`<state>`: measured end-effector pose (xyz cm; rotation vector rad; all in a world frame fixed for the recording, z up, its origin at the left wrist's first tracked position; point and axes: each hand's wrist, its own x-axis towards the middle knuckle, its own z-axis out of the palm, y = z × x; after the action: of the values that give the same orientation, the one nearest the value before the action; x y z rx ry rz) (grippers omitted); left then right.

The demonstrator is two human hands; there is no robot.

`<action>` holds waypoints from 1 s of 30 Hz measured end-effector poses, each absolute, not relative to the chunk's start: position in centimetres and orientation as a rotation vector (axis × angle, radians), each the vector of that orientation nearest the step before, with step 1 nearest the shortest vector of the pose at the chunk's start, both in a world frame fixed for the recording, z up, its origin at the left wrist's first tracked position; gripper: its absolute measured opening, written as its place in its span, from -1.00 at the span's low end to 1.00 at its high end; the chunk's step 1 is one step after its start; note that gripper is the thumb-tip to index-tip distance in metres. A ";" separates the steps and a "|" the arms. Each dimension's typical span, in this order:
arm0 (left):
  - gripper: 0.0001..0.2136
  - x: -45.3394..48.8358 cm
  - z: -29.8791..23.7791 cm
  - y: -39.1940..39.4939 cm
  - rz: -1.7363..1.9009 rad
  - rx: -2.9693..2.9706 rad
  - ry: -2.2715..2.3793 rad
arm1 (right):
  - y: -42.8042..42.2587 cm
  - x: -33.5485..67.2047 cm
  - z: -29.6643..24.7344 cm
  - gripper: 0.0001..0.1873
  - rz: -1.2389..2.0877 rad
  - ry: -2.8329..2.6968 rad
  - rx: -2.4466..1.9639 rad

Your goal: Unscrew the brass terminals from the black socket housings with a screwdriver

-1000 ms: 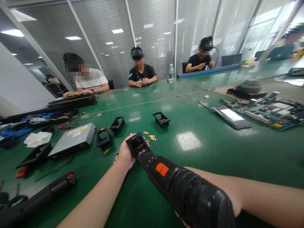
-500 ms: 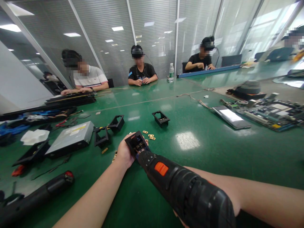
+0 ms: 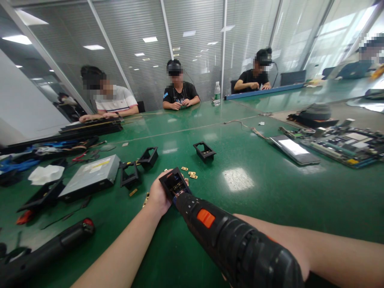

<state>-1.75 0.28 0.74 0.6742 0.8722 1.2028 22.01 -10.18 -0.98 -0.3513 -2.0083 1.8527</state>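
Observation:
My left hand point(image 3: 160, 195) is closed around a black rectangular socket housing point(image 3: 169, 179), its open side tilted up toward me. Brass-coloured parts show inside it. In my right hand point(image 3: 295, 256), mostly hidden behind the tool, is a black cordless screwdriver point(image 3: 228, 234) with an orange switch. Its tip reaches into the housing. Small brass plates point(image 3: 192, 174) lie just beyond my left hand, and another brass plate point(image 3: 133, 193) is to its left. Three similar black frames stand near: one frame point(image 3: 130, 176), a second frame point(image 3: 148, 157) behind it, and a third frame point(image 3: 204, 151) farther right.
On the left are a grey metal drive point(image 3: 90, 176), a second black power tool point(image 3: 51, 244), and crumpled white paper point(image 3: 45, 175). To the right lie a phone-like device point(image 3: 294, 150) and circuit boards point(image 3: 348, 142). Several people sit across the green table point(image 3: 270, 192); a bottle point(image 3: 217, 94) stands there.
The whole view has shifted slightly down and right. Both hands, the housing and the screwdriver keep nearly the same position relative to each other.

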 end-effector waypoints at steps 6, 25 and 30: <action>-0.80 -2.1 0.3 0.4 1.194 0.710 0.859 | -10.1 22.0 -0.7 -0.46 1.779 -1.996 -0.380; -0.81 -1.9 0.6 0.3 1.198 0.673 0.883 | -10.2 21.7 0.4 -0.52 1.961 -1.888 -0.440; -0.85 -1.7 0.9 0.1 1.209 0.713 0.882 | -10.2 21.7 0.3 -0.53 1.961 -1.891 -0.397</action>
<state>-1.66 0.14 0.86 0.7133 0.8823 1.2086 21.72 -10.16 0.26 -0.3970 -1.8905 1.9605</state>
